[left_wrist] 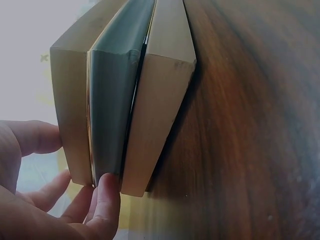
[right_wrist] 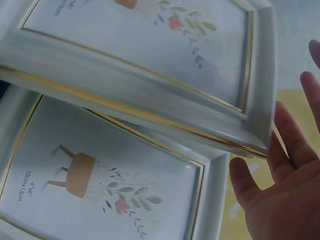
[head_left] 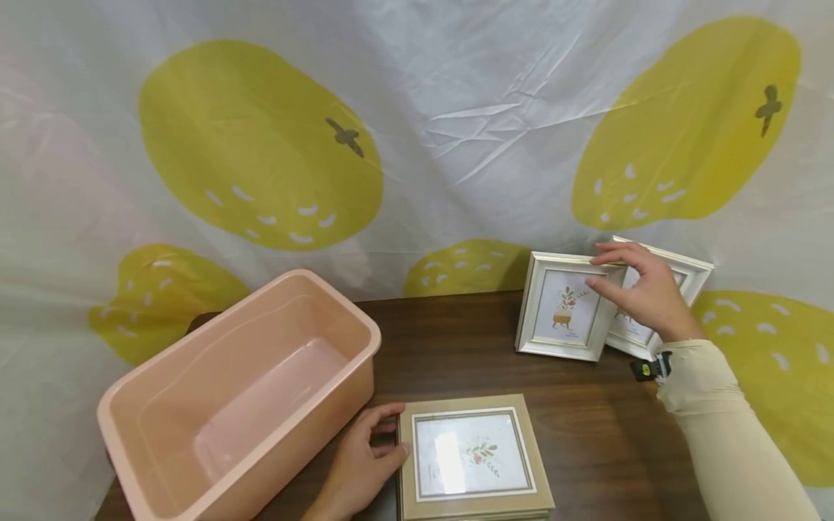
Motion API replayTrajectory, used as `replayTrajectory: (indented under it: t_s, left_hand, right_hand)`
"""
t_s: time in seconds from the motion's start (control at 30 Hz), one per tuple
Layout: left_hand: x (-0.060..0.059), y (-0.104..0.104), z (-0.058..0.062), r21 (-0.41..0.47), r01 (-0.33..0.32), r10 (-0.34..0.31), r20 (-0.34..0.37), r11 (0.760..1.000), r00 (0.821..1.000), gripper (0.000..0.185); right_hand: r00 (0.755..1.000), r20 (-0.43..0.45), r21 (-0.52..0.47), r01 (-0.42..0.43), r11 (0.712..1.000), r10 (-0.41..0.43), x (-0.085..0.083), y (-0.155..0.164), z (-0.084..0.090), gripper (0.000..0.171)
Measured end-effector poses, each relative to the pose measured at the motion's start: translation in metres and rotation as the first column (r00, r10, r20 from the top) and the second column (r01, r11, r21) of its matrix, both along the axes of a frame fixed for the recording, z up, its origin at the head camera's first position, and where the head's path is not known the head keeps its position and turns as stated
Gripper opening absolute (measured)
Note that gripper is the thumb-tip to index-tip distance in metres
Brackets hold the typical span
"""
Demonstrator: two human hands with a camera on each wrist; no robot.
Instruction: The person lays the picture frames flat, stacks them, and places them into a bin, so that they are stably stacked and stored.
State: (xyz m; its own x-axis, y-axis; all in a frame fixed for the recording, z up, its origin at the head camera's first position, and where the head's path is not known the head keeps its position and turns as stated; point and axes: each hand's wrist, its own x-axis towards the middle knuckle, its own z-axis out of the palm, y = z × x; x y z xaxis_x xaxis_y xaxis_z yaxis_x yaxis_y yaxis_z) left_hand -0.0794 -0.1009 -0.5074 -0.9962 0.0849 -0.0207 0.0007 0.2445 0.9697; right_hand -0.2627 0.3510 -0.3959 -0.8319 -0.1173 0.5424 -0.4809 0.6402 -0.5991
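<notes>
Head view: right hand (head_left: 641, 293), fingers spread wide, touches the upright white gold-trimmed picture frame (head_left: 565, 305) at its two o'clock corner; left hand (head_left: 361, 463) pinches the flat tan frame stack (head_left: 472, 457) at nine o'clock

left hand (head_left: 358, 470) curled; right hand (head_left: 641, 293) seemingly spread.
</notes>
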Motion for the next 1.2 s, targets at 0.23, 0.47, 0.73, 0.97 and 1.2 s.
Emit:
replayTrajectory:
  t_s: [0.23,0.47,0.73,0.97,1.2]
  left_hand:
    - [0.000,-0.001,0.000,-0.033,0.017,-0.017,0.018,0.999,1.000,0.051]
    - [0.000,-0.002,0.000,-0.020,0.024,-0.024,0.008,1.000,1.000,0.052]
    - [-0.002,-0.005,-0.002,-0.031,0.045,-0.044,0.030,0.999,0.999,0.051]
    - [-0.002,-0.006,-0.002,-0.051,0.052,-0.051,0.018,0.997,0.999,0.051]
    - [-0.002,-0.006,0.000,-0.064,0.068,-0.067,0.025,0.996,0.997,0.052]
  right_hand:
    - [0.995,0.105,0.088,-0.009,0.996,0.000,-0.014,0.003,-0.008,0.024]
    - [0.996,0.085,0.209,-0.046,0.977,0.029,-0.014,0.008,-0.004,0.021]
    - [0.987,0.146,0.313,-0.115,0.943,0.072,0.000,0.011,0.008,0.027]
    - [0.980,0.135,0.373,-0.186,0.909,0.145,0.010,0.008,0.012,0.036]
    - [0.991,0.118,0.358,-0.095,0.929,0.056,0.017,0.004,0.009,0.041]
